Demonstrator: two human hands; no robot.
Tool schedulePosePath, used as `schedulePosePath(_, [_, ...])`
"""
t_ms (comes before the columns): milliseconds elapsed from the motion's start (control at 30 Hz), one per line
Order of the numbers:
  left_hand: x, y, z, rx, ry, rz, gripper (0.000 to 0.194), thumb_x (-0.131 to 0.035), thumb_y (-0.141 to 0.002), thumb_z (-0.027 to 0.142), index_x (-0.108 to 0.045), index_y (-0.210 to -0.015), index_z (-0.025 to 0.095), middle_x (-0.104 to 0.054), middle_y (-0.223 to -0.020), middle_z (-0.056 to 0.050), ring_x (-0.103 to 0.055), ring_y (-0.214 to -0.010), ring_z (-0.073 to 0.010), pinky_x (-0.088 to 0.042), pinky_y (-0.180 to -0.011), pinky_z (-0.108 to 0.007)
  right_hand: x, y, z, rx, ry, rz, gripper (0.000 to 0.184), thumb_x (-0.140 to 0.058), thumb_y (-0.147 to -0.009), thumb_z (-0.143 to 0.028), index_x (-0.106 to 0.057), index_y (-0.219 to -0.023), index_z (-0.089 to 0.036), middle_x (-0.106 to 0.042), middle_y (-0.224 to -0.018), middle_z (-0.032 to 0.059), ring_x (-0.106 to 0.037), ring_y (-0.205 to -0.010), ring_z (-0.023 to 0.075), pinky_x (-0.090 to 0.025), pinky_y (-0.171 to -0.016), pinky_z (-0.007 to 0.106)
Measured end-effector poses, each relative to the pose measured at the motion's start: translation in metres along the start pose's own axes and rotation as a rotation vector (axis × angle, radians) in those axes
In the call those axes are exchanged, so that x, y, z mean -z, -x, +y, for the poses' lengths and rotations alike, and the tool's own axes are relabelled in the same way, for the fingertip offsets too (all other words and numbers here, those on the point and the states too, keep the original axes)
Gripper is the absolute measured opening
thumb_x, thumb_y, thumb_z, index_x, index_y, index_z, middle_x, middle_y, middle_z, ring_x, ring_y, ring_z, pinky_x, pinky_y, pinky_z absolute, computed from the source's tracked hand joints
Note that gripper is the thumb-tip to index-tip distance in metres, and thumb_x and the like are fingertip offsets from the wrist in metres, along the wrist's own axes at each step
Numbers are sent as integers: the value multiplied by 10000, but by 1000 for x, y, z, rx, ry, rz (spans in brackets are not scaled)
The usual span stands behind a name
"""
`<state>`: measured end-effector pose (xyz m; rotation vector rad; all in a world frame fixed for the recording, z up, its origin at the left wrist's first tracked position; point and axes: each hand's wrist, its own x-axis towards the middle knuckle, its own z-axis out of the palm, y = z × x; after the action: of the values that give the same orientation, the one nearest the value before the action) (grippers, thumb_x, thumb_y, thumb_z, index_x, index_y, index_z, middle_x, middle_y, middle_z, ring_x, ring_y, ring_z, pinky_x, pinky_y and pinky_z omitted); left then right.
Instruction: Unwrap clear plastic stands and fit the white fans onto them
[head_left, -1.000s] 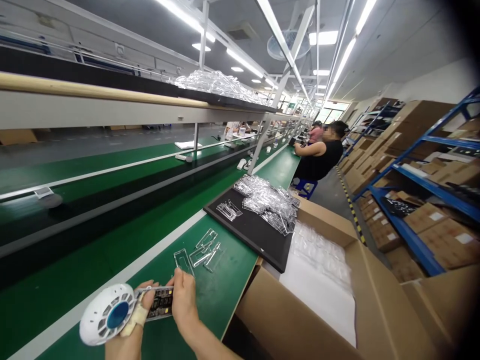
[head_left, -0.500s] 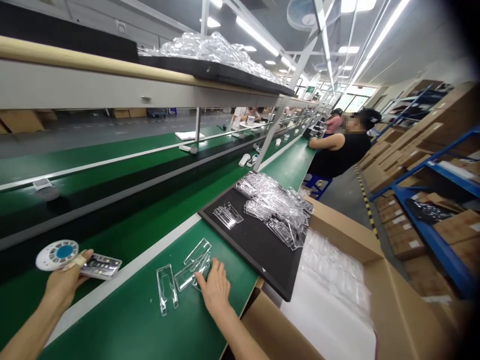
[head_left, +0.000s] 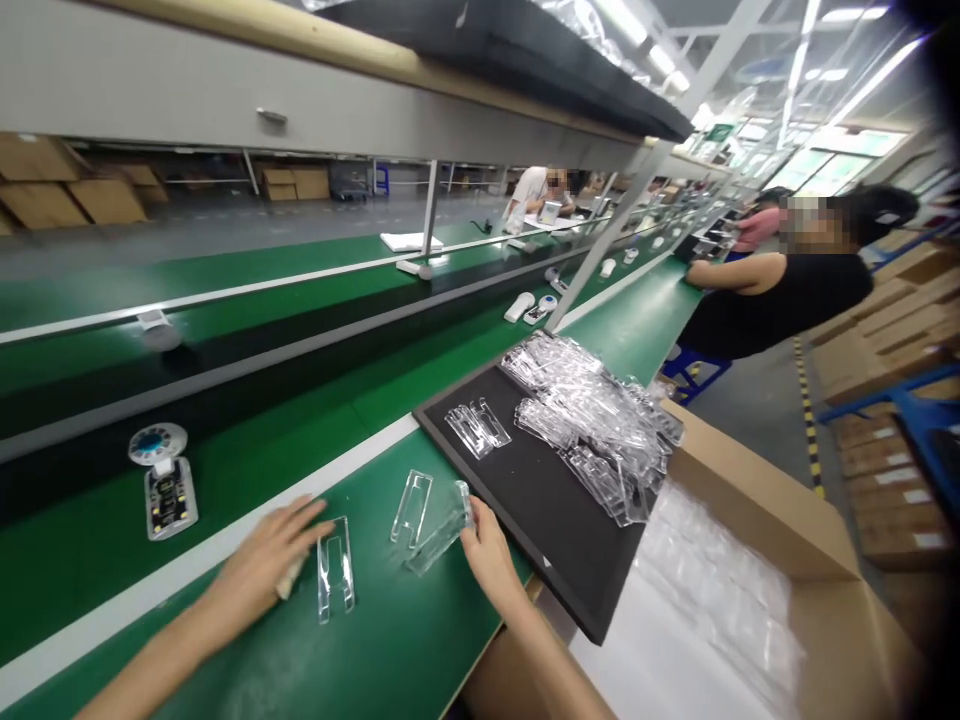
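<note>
My left hand (head_left: 262,560) lies open on the green bench, fingers stretched toward a clear plastic holder (head_left: 334,568) lying flat just to its right. My right hand (head_left: 486,545) grips the end of a stack of clear plastic holders (head_left: 442,530). Another clear holder (head_left: 412,505) lies between the two hands. The white round part with a blue centre and its circuit board (head_left: 163,480) rests on the conveyor belt, apart from both hands.
A black tray (head_left: 540,500) to the right carries a pile of clear holders (head_left: 600,420). An open cardboard box (head_left: 750,560) stands beside the bench. A person in black sits further along the line. More parts ride the belt (head_left: 532,305).
My left hand set the white part and board on the belt and came back beside a clear holder. My right hand closed on the stack of holders. The view tilted down.
</note>
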<state>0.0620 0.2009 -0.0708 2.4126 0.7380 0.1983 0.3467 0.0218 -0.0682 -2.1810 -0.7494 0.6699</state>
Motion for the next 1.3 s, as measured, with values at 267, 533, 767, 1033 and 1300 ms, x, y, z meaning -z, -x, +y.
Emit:
schedulePosePath(267, [-23, -5, 43, -97, -279, -242, 408, -325, -853, 93, -687, -950, 253, -671, -950, -97, -564, -992, -265, -268, -1038, -464, 18, -10, 15, -247, -678, -220, 435, -545, -574, -332, -600, -970, -160, -594, -895, 57, -568, -734, 151, -476, -637, 272])
schedulePosePath(533, [-44, -41, 142, 207, 194, -121, 246, -404, -895, 354, -622, -822, 263, -657, -863, -22, -614, -779, -192, -408, -670, -259, 31, -8, 24, -320, -950, -244, 434, -602, -520, -261, -634, -944, -179, -594, -852, 28, -550, -725, 136, -453, -638, 255])
schedulePosePath(767, [-94, -94, 174, 344, -240, -244, 274, -299, -879, 170, -545, -993, 207, -608, -1088, -84, -647, -825, -234, -429, -675, -316, 36, 2, 46, -433, -990, -292, 319, -576, -482, -224, -660, -789, -197, -590, -698, 1, -519, -596, 119, -435, -554, 258])
schedulePosePath(1033, [-99, -108, 185, 494, -279, -228, 299, -334, -801, 103, -594, -945, 136, -651, -993, -196, -633, -882, -343, -435, -733, -451, 35, 7, 57, -416, -1050, -351, 415, -560, -475, -182, -680, -872, -200, -622, -784, 6, -567, -692, 126, -448, -615, 242])
schedulePosePath(1300, [-100, -101, 179, 552, 77, -135, 154, -394, -808, 202, -530, -734, 204, -672, -731, -83, -618, -735, -244, -432, -673, -347, 20, 0, 68, -367, -992, -309, 472, -706, -598, -497, -664, -949, -185, -602, -785, 17, -558, -699, 130, -450, -605, 243])
